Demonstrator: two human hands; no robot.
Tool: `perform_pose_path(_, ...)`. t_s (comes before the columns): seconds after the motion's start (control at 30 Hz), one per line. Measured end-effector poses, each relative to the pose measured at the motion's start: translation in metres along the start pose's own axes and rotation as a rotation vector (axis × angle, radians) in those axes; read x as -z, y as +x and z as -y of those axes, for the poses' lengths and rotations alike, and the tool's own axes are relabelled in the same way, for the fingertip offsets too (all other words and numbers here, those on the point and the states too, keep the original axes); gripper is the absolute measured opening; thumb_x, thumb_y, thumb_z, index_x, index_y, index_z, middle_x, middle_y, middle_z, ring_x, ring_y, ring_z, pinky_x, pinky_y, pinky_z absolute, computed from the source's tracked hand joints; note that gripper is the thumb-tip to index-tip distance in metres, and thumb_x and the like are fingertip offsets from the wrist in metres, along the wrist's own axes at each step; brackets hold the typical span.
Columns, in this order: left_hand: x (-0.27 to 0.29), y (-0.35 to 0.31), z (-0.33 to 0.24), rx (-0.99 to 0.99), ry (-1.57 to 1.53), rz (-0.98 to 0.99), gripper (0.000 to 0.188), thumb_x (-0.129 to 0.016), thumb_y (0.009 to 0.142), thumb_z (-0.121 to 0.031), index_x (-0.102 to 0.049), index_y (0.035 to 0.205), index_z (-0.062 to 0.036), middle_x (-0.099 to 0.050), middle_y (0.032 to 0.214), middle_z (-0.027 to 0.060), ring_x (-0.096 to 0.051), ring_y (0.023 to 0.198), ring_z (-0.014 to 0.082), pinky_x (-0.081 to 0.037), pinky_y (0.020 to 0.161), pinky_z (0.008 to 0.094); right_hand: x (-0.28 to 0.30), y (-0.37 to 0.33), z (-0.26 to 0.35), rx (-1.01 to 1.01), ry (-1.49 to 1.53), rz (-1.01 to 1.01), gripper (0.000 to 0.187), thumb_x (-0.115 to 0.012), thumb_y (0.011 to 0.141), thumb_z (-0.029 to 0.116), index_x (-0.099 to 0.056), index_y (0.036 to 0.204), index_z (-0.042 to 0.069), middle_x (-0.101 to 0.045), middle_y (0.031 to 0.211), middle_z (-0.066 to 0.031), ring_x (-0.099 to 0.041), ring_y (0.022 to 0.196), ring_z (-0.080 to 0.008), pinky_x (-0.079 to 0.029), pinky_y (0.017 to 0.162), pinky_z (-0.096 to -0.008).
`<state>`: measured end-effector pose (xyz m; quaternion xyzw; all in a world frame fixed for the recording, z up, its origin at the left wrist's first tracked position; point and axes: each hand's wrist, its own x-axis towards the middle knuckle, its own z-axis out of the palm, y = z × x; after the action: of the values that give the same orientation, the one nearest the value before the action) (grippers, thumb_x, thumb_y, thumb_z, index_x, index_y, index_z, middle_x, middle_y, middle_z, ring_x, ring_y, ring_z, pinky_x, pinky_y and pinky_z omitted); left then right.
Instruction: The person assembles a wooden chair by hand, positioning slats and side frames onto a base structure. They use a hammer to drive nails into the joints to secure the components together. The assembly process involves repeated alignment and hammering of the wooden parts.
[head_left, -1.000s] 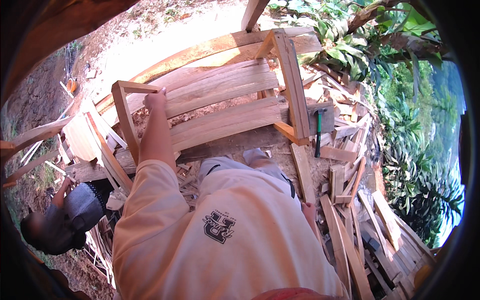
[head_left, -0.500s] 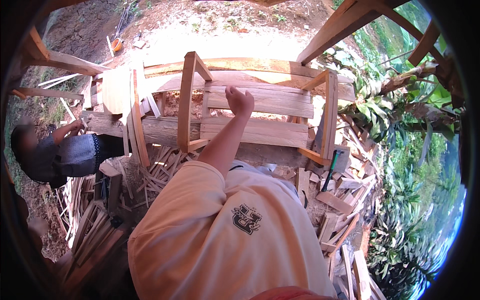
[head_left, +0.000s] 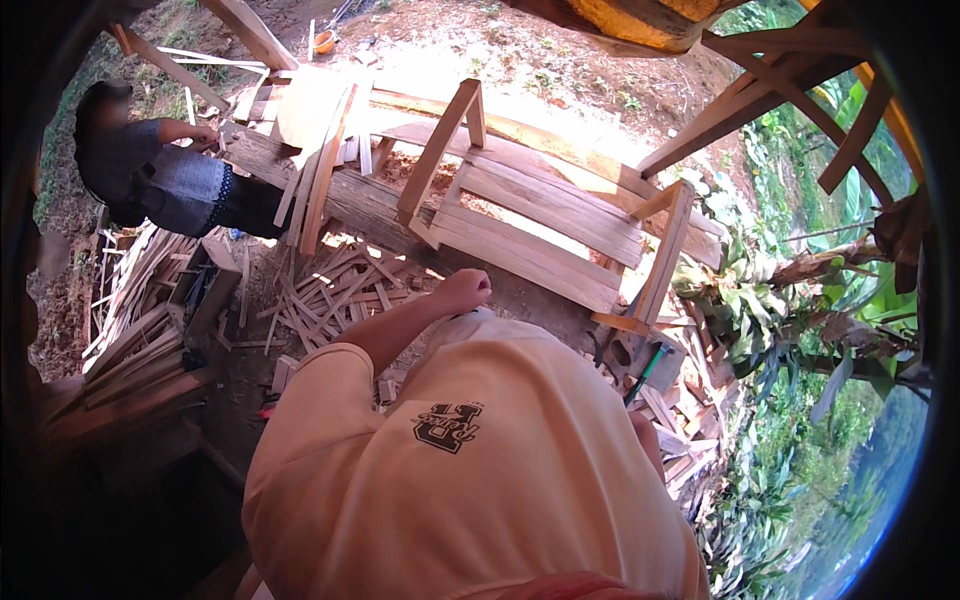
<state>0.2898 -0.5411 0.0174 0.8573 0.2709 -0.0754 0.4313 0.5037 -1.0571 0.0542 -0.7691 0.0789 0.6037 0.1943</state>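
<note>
My left hand (head_left: 465, 290) is closed in a fist, low in front of my body and just short of the wooden bench. Whether anything small is inside its fingers is hidden. The bench seat (head_left: 530, 255) has pale parallel slats with a gap between them. An upright wooden frame stands at each end, the left frame (head_left: 437, 155) and the right frame (head_left: 662, 255). My right hand is out of sight; only a strip of my right arm (head_left: 648, 440) shows beside my shirt. A green-handled tool (head_left: 648, 372) leans near the bench's right end.
At the left, a person (head_left: 165, 175) in dark clothing stands at a thick timber beam (head_left: 262, 150). Scrap wood strips (head_left: 335, 295) litter the ground below it, and stacked lumber (head_left: 140, 340) lies at lower left. Slanting posts (head_left: 730, 110) and leafy plants are at the right.
My left hand has drawn back from over the bench slats toward my body, still curled. The view has turned, so the bench now slants down to the right.
</note>
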Motion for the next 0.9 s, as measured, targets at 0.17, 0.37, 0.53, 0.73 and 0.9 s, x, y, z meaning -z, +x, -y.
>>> perform_pose_path(0.17,-0.033,-0.068,0.083,0.552,-0.062,-0.182,0.028,-0.065,0.086,-0.028,-0.072,0.096,-0.0025,-0.073,0.097,0.0203,-0.071,0.095,0.0338,-0.056,0.083,0.0440,0.027,0.015,0.025,-0.043,-0.030,0.040,0.031,-0.067,0.084,0.022,-0.066,0.110,0.006,-0.073,0.100,-0.0148,-0.071,0.088,-0.0323,-0.054,0.075,-0.0488)
perform_pose_path(0.37,-0.110,-0.198,0.216,0.821,0.168,0.355,0.033,-0.059,0.087,-0.027,-0.076,0.105,-0.0057,-0.073,0.106,0.0220,-0.071,0.100,0.0361,-0.056,0.086,0.0452,0.053,0.049,0.042,-0.148,-0.032,0.236,0.027,-0.066,0.090,0.027,-0.070,0.107,0.006,-0.074,0.098,-0.0114,-0.071,0.089,-0.0276,-0.055,0.076,-0.0461)
perform_pose_path(0.53,-0.092,-0.224,0.192,0.792,0.138,0.311,0.030,-0.061,0.086,-0.020,-0.075,0.107,-0.0045,-0.074,0.102,0.0194,-0.073,0.096,0.0336,-0.057,0.084,0.0435,0.068,0.098,0.041,-0.050,0.036,0.109,0.022,-0.067,0.096,0.031,-0.072,0.098,0.010,-0.075,0.088,-0.0046,-0.071,0.075,-0.0198,-0.054,0.070,-0.0401)
perform_pose_path(0.73,-0.025,-0.125,0.123,0.628,0.090,0.189,0.028,-0.066,0.084,-0.011,-0.073,0.109,-0.0020,-0.076,0.097,0.0164,-0.074,0.090,0.0294,-0.058,0.082,0.0407,0.056,0.154,0.017,0.345,-0.214,-0.559,0.035,-0.071,0.091,0.035,-0.072,0.099,0.002,-0.075,0.086,-0.0139,-0.073,0.083,-0.0298,-0.054,0.076,-0.0423)
perform_pose_path(0.9,0.003,-0.075,0.089,0.552,-0.034,0.144,0.029,-0.073,0.085,-0.018,-0.072,0.108,0.0001,-0.075,0.094,0.0173,-0.074,0.089,0.0272,-0.058,0.079,0.0391,0.011,0.137,0.037,0.318,-0.132,-0.598,0.046,-0.074,0.088,0.040,-0.070,0.108,-0.001,-0.073,0.099,-0.0214,-0.070,0.098,-0.0368,-0.054,0.087,-0.0440)
